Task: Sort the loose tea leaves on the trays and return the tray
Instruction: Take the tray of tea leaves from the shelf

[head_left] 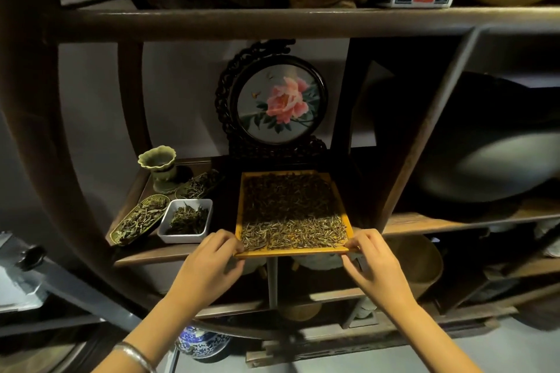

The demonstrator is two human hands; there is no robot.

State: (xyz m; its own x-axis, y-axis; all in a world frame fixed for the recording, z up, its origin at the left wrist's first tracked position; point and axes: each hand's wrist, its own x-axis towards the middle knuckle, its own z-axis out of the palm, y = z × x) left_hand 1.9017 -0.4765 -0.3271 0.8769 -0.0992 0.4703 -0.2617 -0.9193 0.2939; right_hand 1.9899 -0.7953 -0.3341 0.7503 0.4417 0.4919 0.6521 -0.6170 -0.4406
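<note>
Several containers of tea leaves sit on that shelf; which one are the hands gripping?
The yellow rectangular wooden tray, right of the white square dish and leaf-shaped dishes; left hand and right hand grip its near corners.

You face a dark wooden display shelf (272, 20) with a round frame — pale grey wall (91, 100) behind, dim light.

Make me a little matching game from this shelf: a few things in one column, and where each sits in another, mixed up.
Things:
1. yellow tray
2. white dish
3. green vase
4. flower picture

Places:
A. far left of the shelf, at the back
B. held at its near corners by both hands
C. upright behind the tray
D. just left of the tray

Pairs: 1-B, 2-D, 3-A, 4-C
</note>
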